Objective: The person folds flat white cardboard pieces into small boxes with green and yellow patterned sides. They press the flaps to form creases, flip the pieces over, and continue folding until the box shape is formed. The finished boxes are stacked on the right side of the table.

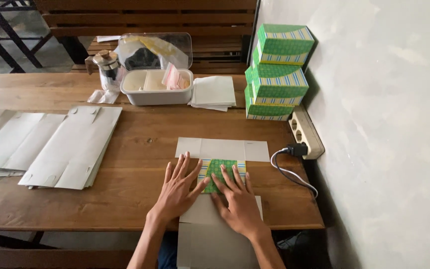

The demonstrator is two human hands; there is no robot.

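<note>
**2 flat hands pressing a cardboard box blank on a wooden table**

The left hand (177, 192) lies palm down with its fingers spread and straight, grasping nothing; its fingertips rest on the unfolded box blank (221, 199), at the left edge of the green patterned flap (219, 172). The right hand (239, 201) is just beside it, also flat and open, fingers fanned over the lower part of that green flap and the grey cardboard under it. The thumbs of the 2 hands nearly meet over the flap.

The blank lies flat near the front edge of the wooden table (140, 164), grey inner side up. Its far end spreads into pale panels, and its near end hangs over the table edge toward the person.

Left of the hands, well apart, sits a stack of flat grey blanks (70, 149), with more flat sheets further left. At the far side of the table stands a white plastic container (156, 87) with its clear lid raised and small packets inside. A glass jar with a metal top (108, 67) stands just to its left, and a pile of white paper sheets (213, 93) lies to its right.

Against the wall on the right, 3 finished green patterned boxes (277, 74) are stacked. Beside them a beige power strip (305, 132) lies on the table with a black plug (297, 149) and white cable in it.
</note>
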